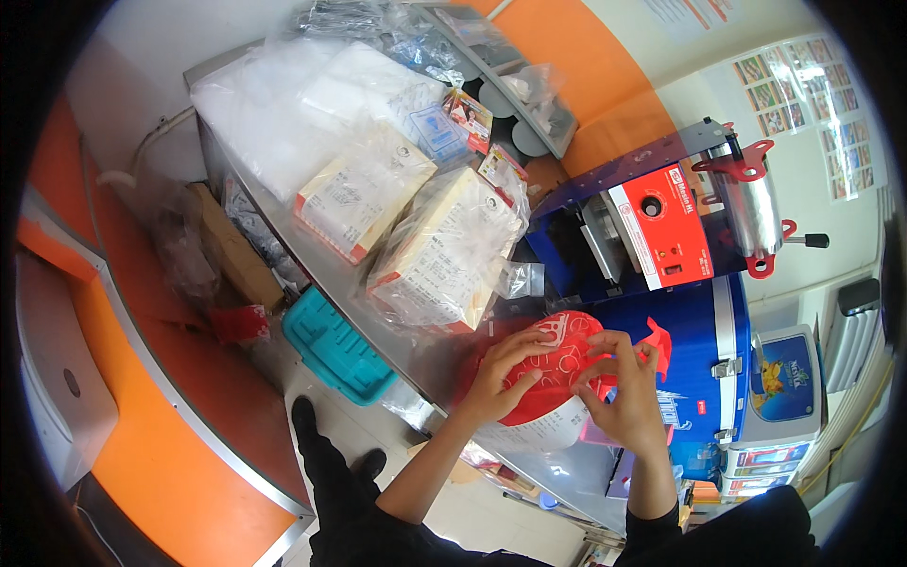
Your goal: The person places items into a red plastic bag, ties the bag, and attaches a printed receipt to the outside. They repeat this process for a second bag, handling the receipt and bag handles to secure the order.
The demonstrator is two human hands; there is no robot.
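Observation:
A red printed plastic bag [549,361] lies on the metal counter, bulging, with a white printed paper or container [542,429] showing at its lower edge. My left hand [506,372] rests on the bag's left side, fingers spread, the fingertips on the red plastic. My right hand [620,390] pinches the bag's right side between thumb and fingers. Two food boxes in clear plastic bags, a smaller one [365,191] and a larger one [450,248], stand beyond the red bag; both bear writing. What the red bag holds is mostly hidden.
A red-and-blue cup sealing machine [662,230] stands at the right, near a large blue cooler box [691,354] and a drink dispenser [783,383]. White plastic packs [276,106] cover the counter's far end. A teal plastic basket [336,347] is below the counter edge, near the orange partition [170,453].

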